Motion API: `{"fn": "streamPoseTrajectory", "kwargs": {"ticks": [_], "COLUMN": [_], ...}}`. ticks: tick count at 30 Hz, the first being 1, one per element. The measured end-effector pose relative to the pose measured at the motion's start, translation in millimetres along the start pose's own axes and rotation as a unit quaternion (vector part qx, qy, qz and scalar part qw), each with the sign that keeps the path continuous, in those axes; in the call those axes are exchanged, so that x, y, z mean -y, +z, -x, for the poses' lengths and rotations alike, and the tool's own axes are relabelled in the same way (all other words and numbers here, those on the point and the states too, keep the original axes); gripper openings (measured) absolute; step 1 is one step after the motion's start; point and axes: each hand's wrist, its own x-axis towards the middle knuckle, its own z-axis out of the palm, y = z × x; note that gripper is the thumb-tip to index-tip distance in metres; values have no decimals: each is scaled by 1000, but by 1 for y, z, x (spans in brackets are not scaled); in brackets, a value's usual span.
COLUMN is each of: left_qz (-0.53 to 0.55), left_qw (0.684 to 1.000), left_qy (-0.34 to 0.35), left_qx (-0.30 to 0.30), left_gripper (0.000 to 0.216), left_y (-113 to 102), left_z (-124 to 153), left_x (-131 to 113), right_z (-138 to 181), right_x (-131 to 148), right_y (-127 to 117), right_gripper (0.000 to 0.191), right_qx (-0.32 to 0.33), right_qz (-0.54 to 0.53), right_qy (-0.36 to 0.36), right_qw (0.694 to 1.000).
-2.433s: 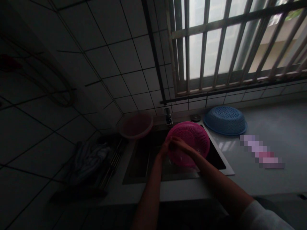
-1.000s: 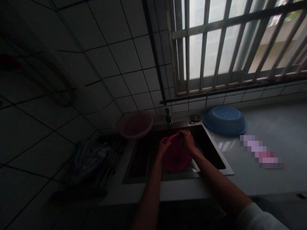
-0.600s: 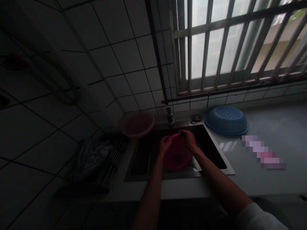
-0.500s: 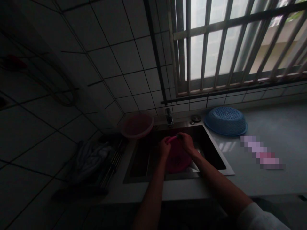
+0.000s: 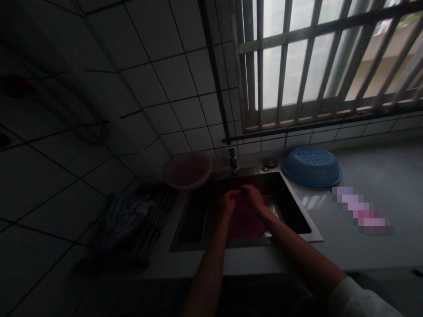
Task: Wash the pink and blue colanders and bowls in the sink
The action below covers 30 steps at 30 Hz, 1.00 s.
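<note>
In the dim sink [image 5: 295,207] is a round pink plastic basin [image 5: 246,220]; the dark hides whether its wall has holes. My left hand [image 5: 226,203] is closed on the basin's far rim, left of its middle. Close beside it, my right hand [image 5: 253,197] grips the same rim, fingers curled over the edge and partly hidden. Behind both hands stands the chrome faucet [image 5: 233,162]; no water can be made out from it.
A pale pink basin [image 5: 188,172] sits at the sink's back left corner. Right of the sink, a blue perforated basket [image 5: 312,167] lies upside down on the counter [image 5: 373,176], near a blurred-out patch [image 5: 360,211]. A striped cloth [image 5: 127,220] lies at left. Window bars rise behind.
The pink basin has shifted slightly in the sink, showing more to the right under my right wrist. My right hand has moved a little left along the rim, nearer my left hand.
</note>
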Motion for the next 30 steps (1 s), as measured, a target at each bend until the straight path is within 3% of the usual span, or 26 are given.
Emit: {"fn": "streamPoseTrajectory", "kwargs": {"ticks": [3, 7, 9, 14, 16, 21, 23, 27, 30], "left_qz": [7, 24, 27, 22, 36, 69, 56, 29, 47], "left_qw": [1000, 993, 995, 999, 998, 990, 993, 999, 998], "left_qy": [11, -38, -40, 45, 49, -13, -13, 31, 25], "left_qx": [-19, -109, -92, 9, -3, -125, -98, 5, -43], "left_gripper": [40, 41, 38, 37, 38, 37, 35, 34, 35], "left_y": [0, -10, -9, 6, 6, -4, -2, 5, 2], "left_z": [0, -3, -4, -3, -3, -4, -4, -5, -5], "left_x": [0, 7, 10, 8, 5, 9, 10, 8, 7], "right_z": [-2, -5, -3, 1, -1, -5, -3, -1, -3], "right_x": [1, -15, -15, 5, 3, -18, -16, -2, -7], "right_y": [-1, -14, -12, 5, 1, -13, -7, 6, -1], "right_gripper": [37, 40, 40, 32, 33, 39, 39, 37, 38], "right_qx": [12, -44, -50, 4, -2, -90, -85, -15, -33], "right_qz": [-15, -20, -16, -8, -19, -44, -34, -29, -62], "right_qy": [-13, 90, 97, -34, -32, 87, 71, -40, -11], "right_qw": [1000, 995, 994, 999, 999, 991, 993, 999, 997]}}
